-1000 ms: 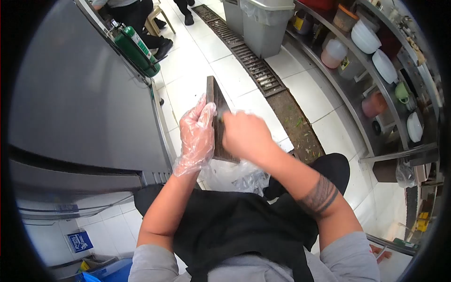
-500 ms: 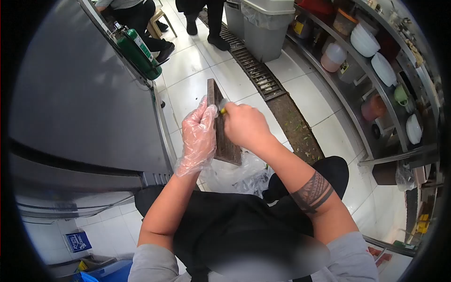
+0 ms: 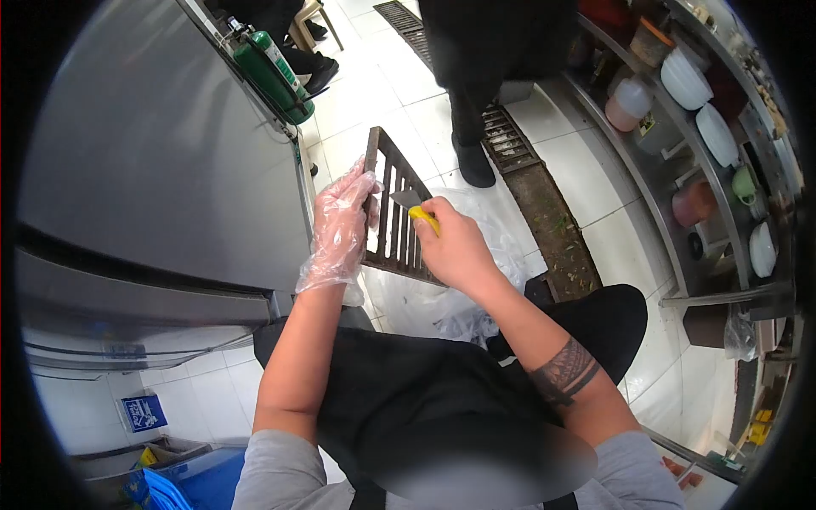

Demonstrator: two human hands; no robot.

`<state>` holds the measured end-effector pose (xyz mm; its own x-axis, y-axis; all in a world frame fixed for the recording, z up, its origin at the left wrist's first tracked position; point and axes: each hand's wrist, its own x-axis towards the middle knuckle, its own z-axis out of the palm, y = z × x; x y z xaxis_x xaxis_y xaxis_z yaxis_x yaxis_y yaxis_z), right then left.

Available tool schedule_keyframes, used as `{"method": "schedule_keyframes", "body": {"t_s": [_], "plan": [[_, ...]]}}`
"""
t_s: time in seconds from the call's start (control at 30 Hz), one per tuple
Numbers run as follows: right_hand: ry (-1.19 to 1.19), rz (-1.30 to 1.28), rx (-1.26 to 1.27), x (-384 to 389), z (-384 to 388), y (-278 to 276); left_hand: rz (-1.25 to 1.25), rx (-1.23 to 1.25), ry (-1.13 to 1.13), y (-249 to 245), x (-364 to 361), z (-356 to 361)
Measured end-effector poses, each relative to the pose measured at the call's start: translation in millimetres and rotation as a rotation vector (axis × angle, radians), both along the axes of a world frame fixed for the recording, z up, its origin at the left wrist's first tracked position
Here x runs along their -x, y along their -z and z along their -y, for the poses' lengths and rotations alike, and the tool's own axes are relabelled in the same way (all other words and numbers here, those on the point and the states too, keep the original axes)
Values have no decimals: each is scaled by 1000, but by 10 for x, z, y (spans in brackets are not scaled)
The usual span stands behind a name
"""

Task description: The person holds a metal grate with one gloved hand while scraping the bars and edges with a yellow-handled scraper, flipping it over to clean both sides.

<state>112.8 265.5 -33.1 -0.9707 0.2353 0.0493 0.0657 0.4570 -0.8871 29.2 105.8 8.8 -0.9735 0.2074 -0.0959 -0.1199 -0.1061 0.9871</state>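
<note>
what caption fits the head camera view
Gloved left hand grips a slotted grate while the bare right hand holds a yellow-handled blade.

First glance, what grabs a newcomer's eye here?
The slatted grate, held at center in the plastic-gloved left hand, with a yellow-handled scraper in the bare right hand over its slats. Then the green fire extinguisher, upper left, and a dark-clothed person standing beyond the grate.

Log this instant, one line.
left gloved hand: grips dark slatted grate | right bare hand: holds yellow-handled scraper | grate: tilted
</note>
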Motion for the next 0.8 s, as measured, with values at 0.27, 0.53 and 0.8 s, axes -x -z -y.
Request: {"method": "schedule_keyframes", "body": {"t_s": [0.27,0.53,0.8], "plan": [[-57,-13,-276,404,-13,-49,-1,53,-60,81,9,-50],[136,-59,-264,411,-41,99,45,49,-114,-36,-95,-129],[124,35,-370,603,83,-53,1,95,-53,62,-18,-89]]}}
